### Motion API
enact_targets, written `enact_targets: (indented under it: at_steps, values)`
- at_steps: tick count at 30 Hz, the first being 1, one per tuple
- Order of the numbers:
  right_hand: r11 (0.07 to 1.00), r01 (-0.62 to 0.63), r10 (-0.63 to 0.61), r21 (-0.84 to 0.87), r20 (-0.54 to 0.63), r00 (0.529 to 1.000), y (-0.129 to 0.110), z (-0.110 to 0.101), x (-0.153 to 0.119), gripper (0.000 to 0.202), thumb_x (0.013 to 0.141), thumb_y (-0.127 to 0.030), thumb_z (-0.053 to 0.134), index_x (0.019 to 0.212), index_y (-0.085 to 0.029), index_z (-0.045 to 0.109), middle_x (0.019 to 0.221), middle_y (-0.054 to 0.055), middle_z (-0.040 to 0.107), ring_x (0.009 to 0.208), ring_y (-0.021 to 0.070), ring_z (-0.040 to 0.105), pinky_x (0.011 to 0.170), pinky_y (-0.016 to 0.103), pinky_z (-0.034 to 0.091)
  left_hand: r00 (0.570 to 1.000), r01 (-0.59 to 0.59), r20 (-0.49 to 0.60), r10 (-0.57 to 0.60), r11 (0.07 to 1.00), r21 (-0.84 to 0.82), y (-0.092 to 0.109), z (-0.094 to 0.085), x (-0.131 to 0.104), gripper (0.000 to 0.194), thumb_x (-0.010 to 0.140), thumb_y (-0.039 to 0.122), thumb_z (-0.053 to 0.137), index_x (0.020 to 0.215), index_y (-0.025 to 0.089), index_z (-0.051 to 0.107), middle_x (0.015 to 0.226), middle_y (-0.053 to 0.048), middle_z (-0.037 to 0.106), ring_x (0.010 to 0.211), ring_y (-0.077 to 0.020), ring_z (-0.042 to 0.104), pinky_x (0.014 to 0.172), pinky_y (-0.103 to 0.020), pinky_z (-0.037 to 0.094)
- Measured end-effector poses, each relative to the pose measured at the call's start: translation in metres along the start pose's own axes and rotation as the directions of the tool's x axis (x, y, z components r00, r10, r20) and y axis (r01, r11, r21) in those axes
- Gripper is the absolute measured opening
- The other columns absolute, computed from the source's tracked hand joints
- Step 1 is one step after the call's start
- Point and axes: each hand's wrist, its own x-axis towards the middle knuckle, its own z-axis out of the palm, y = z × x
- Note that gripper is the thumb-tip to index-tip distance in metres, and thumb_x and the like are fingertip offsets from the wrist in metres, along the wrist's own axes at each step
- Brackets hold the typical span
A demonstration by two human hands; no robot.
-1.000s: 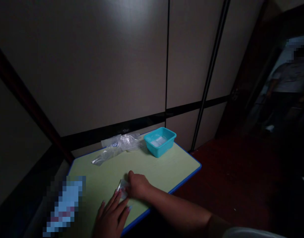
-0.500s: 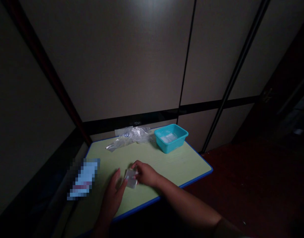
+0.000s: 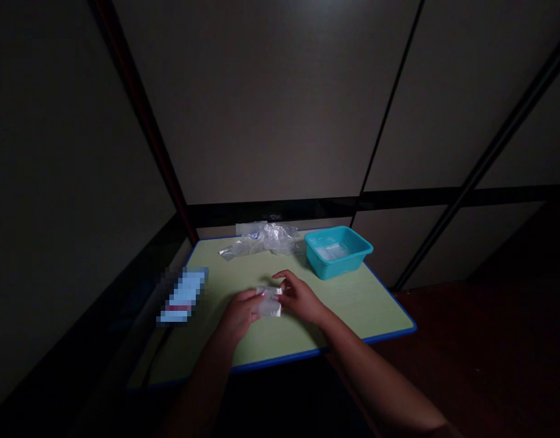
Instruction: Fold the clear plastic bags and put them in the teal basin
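Observation:
A small, flat, translucent plastic packet is between my two hands above the near middle of the table. My left hand grips its left side, thumb on top and fingers beneath. At the packet's right edge, my right hand pinches with the thumb and a finger, while its index finger stretches out above. What is inside the packet, if anything, is too dim to tell.
Crumpled clear plastic bags lie along the back of the blue-edged table. To their right stands a turquoise basin with clear plastic packets inside. A blurred-out bluish object is at the left edge. Wardrobe panels rise behind.
The view has swung left, so things sit further right. My left hand has closed around the packet's left side; before, its fingers were spread. The packet has turned more level.

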Motion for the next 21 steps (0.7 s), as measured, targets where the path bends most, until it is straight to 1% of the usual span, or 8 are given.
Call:
enact_targets:
  at_steps: [2,4,6,8,12,16,18,21]
  values:
    - [0.996,-0.056,0.065,0.066,-0.150,0.987,0.009,0.002,-0.001,0.040,0.070,-0.027,0.066,0.106,-0.022,0.049,0.071,-0.006,0.054,0.056,0.0118,0.058,0.054,0.025,0.045,0.999,-0.025,-0.037,0.025,1.000,0.011,0.002,0.004,0.003,0.042,0.043,0.034,0.086,0.074,0.011,0.070,0.071,-0.008,0.072,0.064,-0.0193,0.066,0.063,-0.029,0.051]
    - [0.978,-0.124,0.162,0.167,-0.239,0.957,0.016,0.005,-0.003,0.040,0.070,-0.037,0.068,0.100,-0.020,0.049,0.066,-0.007,0.054,0.052,0.0122,0.057,0.051,0.025,0.044,0.997,-0.050,-0.055,0.051,0.999,0.014,0.005,0.008,0.006,0.041,0.043,0.033,0.085,0.074,0.011,0.070,0.069,-0.008,0.072,0.065,-0.0200,0.066,0.063,-0.030,0.050]
    - [0.951,-0.179,0.243,0.252,-0.253,0.936,0.019,0.006,-0.004,0.040,0.068,-0.046,0.068,0.090,-0.019,0.051,0.061,-0.006,0.055,0.048,0.0124,0.057,0.049,0.025,0.043,0.996,-0.079,-0.051,0.079,0.997,0.007,0.009,0.015,0.008,0.041,0.043,0.034,0.084,0.075,0.011,0.071,0.069,-0.007,0.072,0.066,-0.0203,0.066,0.064,-0.029,0.050]
    - [0.935,-0.194,0.273,0.296,-0.254,0.928,0.017,0.003,-0.003,0.040,0.065,-0.051,0.068,0.080,-0.018,0.052,0.058,-0.004,0.056,0.048,0.0130,0.057,0.048,0.025,0.043,0.994,-0.108,-0.028,0.108,0.994,0.002,0.015,0.024,0.009,0.042,0.044,0.033,0.084,0.076,0.010,0.072,0.070,-0.008,0.072,0.067,-0.0201,0.066,0.064,-0.029,0.050]
    - [0.966,-0.097,0.184,0.238,-0.378,0.907,0.007,-0.013,0.001,0.033,0.064,-0.047,0.069,0.070,-0.018,0.054,0.055,-0.003,0.055,0.048,0.0113,0.053,0.048,0.024,0.041,0.987,-0.155,0.045,0.154,0.987,0.032,0.024,0.046,0.013,0.045,0.046,0.034,0.083,0.082,0.009,0.071,0.076,-0.010,0.073,0.073,-0.0235,0.068,0.066,-0.030,0.052]
    - [0.989,-0.024,0.092,0.149,-0.469,0.878,0.006,-0.029,0.006,0.022,0.065,-0.037,0.068,0.068,-0.019,0.055,0.056,-0.004,0.051,0.050,0.0096,0.046,0.047,0.022,0.037,0.977,-0.179,0.124,0.174,0.984,0.025,0.019,0.064,0.022,0.048,0.047,0.037,0.084,0.083,0.009,0.070,0.082,-0.013,0.074,0.089,-0.0293,0.068,0.076,-0.035,0.054]
    - [0.993,-0.028,0.080,0.118,-0.464,0.882,0.008,-0.038,0.008,0.018,0.067,-0.033,0.066,0.068,-0.018,0.055,0.057,-0.004,0.051,0.050,0.0095,0.045,0.048,0.021,0.036,0.970,-0.186,0.154,0.185,0.982,-0.007,0.012,0.066,0.028,0.050,0.048,0.039,0.084,0.086,0.009,0.070,0.087,-0.014,0.074,0.095,-0.0313,0.067,0.082,-0.038,0.054]
    - [1.000,-0.025,0.016,-0.016,-0.426,0.905,0.002,-0.062,0.013,0.013,0.073,-0.027,0.062,0.069,-0.018,0.054,0.059,-0.004,0.052,0.052,0.0094,0.046,0.050,0.021,0.036,0.975,-0.180,0.124,0.187,0.981,-0.067,0.003,0.060,0.037,0.058,0.051,0.043,0.084,0.096,0.011,0.068,0.097,-0.015,0.073,0.101,-0.0316,0.066,0.091,-0.043,0.051]
